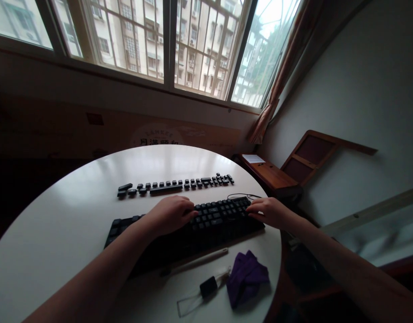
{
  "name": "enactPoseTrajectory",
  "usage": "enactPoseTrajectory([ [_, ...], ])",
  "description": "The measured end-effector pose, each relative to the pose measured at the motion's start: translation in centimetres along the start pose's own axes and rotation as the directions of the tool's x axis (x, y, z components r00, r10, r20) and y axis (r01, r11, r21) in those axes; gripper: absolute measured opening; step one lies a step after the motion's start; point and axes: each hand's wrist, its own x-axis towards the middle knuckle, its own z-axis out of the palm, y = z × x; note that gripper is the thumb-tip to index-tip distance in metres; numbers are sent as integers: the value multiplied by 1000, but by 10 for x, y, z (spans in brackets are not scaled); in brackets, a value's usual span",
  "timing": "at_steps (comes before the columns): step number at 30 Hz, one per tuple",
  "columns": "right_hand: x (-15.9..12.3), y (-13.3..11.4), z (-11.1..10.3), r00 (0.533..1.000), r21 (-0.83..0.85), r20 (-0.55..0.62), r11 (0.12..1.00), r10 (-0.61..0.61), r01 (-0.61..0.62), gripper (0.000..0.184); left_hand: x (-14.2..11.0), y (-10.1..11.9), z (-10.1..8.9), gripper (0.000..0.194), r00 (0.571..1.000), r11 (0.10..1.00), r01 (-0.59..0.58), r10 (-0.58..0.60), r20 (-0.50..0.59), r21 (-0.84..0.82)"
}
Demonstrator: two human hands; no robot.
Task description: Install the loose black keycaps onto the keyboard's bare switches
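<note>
A black keyboard [213, 215] lies at a slant on the round white table [75, 211], with part of its key area dark and bare-looking. Over its middle, my left hand [172, 215] is closed, thumb and fingers curled together at the keys; whatever they pinch is hidden. At the keyboard's right end, my right hand [268, 211] has its bent fingers and thumb on the end keys and edge. Beyond the keyboard, loose black keycaps [174, 183] stand in rows, among them a long spacebar [166, 190].
Nearer me lie a thin brush [199, 260], a wire keycap puller [208, 287] with a black block, and a crumpled purple cloth [247, 278]. A cable [243, 195] curls behind the keyboard. A wooden chair [273, 175] with a paper on it stands beyond the table's right edge.
</note>
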Motion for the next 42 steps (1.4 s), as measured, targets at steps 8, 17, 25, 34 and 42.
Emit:
enactPoseTrajectory([
  [8, -2, -29, -2, 999, -247, -7, 969, -38, 35, 21, -1, 1, -2, 33, 1000, 1000, 0, 0, -3, 13],
  [17, -16, -45, 7, 1000, -357, -28, 934, 15, -24, 44, 0, 2, -2, 31, 1000, 1000, 1, -1, 6, 26],
  [25, -21, -39, 11, 977, -91, -177, 987, 115, -133, 42, -2, 1, -2, 30, 1000, 1000, -18, 18, -1, 24],
  [34, 8, -35, -4, 981, -35, -160, 993, 108, -115, 30, -2, 2, -2, 30, 1000, 999, -8, 8, 2, 33],
  [42, 134, 24, -18, 923, 77, 18, 920, 385, -385, 25, -4, 4, -6, 29, 999, 1000, 26, -26, 37, 17],
])
